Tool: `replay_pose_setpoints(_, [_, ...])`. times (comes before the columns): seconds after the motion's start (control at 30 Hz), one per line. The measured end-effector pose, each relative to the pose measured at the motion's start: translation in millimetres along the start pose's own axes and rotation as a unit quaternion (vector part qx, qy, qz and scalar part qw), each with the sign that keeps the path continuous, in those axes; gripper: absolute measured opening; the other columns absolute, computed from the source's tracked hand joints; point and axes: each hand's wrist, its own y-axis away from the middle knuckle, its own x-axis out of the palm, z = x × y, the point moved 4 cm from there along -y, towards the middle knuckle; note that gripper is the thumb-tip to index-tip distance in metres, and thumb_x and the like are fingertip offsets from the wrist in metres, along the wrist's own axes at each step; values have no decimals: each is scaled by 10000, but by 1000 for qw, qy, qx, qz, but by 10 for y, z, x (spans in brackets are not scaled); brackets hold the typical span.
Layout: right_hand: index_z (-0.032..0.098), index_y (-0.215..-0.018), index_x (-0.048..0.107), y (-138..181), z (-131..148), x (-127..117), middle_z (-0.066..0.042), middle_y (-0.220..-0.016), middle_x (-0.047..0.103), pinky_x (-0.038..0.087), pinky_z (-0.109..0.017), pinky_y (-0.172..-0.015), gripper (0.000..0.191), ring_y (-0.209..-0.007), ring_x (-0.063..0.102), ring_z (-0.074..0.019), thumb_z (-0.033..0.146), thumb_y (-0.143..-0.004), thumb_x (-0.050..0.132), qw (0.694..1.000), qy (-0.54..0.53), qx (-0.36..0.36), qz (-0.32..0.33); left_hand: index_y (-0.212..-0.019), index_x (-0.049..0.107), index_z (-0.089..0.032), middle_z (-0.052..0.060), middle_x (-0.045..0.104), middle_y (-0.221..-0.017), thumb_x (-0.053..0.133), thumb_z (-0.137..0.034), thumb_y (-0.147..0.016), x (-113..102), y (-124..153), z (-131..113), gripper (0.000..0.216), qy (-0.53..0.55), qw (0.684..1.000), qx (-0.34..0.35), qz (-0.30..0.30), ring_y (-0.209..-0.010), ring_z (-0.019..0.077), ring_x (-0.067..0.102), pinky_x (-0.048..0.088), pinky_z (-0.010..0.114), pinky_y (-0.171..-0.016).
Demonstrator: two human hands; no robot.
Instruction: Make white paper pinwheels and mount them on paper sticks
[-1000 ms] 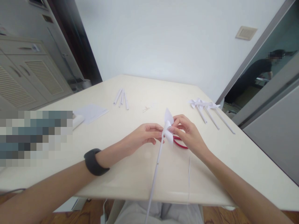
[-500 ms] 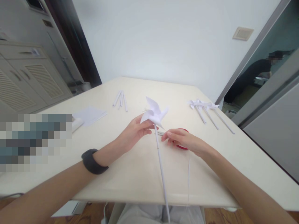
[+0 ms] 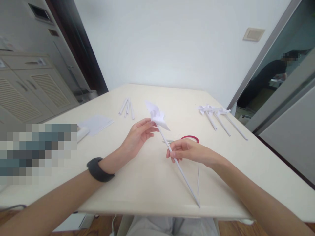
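Above the cream table [image 3: 137, 193], a white paper pinwheel [image 3: 157, 114] slants between both hands; the right hand [image 3: 189, 150], earlier over the red-handled scissors [image 3: 190, 136], now pinches the stick [image 3: 184, 177], while the left hand [image 3: 135, 139] pinches near the blades [image 3: 161, 122].

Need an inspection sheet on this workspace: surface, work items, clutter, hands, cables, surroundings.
Surface: cream table; left part obscured by pixelation.
Work items: white paper pinwheel on a stick, held up; three pinwheels lie far right; rolled paper tubes far left of centre; paper sheets at left.
Clutter: red-handled scissors behind the right hand; thin white strip near the front edge.
Hands: left hand at the pinwheel head, grip partly hidden; right hand pinches the stick.
Cables: dark cable at front left; white cable below the table.
Surroundings: wall switch; louvered cabinet; person in dark clothing, right.
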Motion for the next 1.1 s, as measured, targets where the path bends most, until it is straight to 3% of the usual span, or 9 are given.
replay_pose_setpoints(0.33, [161,-869,641,21,27,-72,6,-693,551,364,-218,-587,200,-640,490,-98,337,-840,552,998,47,-6,-28,-895,658,-197,13,652,-934,632,-225,-783,-29,-47,-2,119,30,999,14,4,-790,108,610,427,169,-582])
replay_pose_setpoints(0.5, [177,-863,649,83,76,-193,23,-656,508,320,-211,-521,207,-586,452,-89,312,-868,492,990,99,-16,-98,-877,663,-186,-4,639,-848,643,-196,-757,-52,-53,-53,122,43,999,25,-11,-727,85,606,431,150,-556])
replay_pose_setpoints(0.6, [204,-885,651,144,124,-315,11,-693,537,365,-232,-575,229,-631,492,-112,313,-886,449,965,185,-17,-183,-842,665,-173,-7,614,-772,647,-184,-748,-50,-50,-68,96,46,999,24,-9,-698,75,583,428,139,-544])
replay_pose_setpoints(0.73, [209,-875,655,205,220,-424,-21,-853,624,411,-267,-682,237,-752,565,-145,284,-895,431,909,314,-61,-267,-789,672,-164,-8,593,-734,656,-172,-738,-46,-52,-49,54,44,999,24,2,-684,71,554,435,144,-571])
replay_pose_setpoints(0.83, [215,-892,657,219,230,-474,-23,-901,636,419,-260,-692,219,-785,576,-144,249,-892,440,897,338,-81,-274,-751,675,-166,-16,579,-711,682,-174,-710,-34,-41,-18,43,60,998,3,20,-659,73,529,437,166,-580])
replay_pose_setpoints(1.1, [223,-914,667,197,199,-545,-25,-904,628,414,-254,-667,227,-785,575,-145,171,-876,450,905,326,-111,-249,-770,680,-226,13,606,-740,681,-267,-700,14,68,-8,80,41,995,-45,76,-714,159,554,462,285,-653])
